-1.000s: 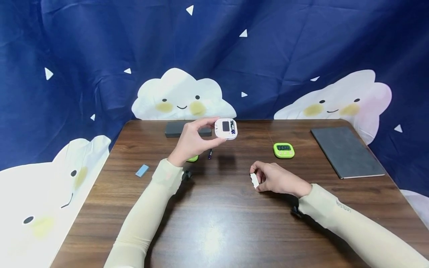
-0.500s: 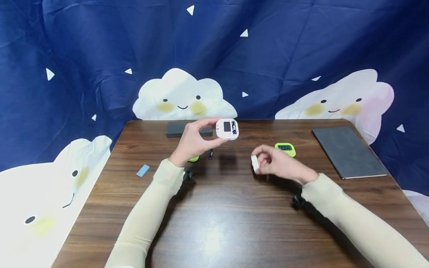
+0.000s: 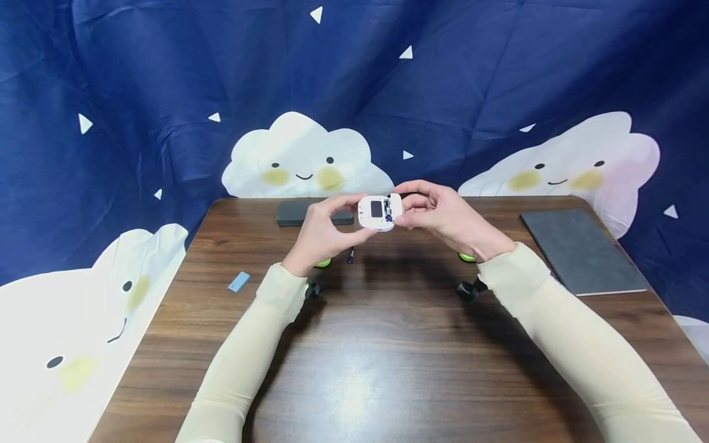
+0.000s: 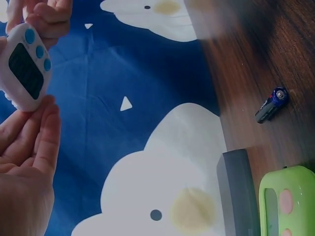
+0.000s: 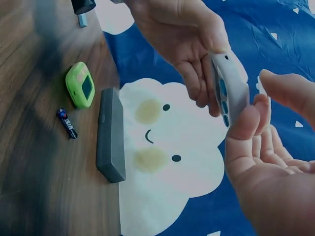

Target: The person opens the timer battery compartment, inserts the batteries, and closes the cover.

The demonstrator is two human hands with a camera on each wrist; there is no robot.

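My left hand holds a small white kitchen timer above the table by its edges, thumb below and fingers on top. Its back faces the head camera, with a battery in the uncovered compartment. Blue buttons and a dark screen show on its front in the left wrist view. My right hand pinches a small white battery cover at the timer's right side, overlapping the compartment's edge in the head view. The right wrist view shows the cover close behind the timer, near my right fingertips.
On the wooden table lie a loose battery, a green timer and a dark grey box. Another green timer is mostly hidden behind my right wrist. A dark notebook lies right, a small blue block left.
My right hand has lifted the white cover from low over the table, up and left to the timer. My left hand has held the timer almost still.
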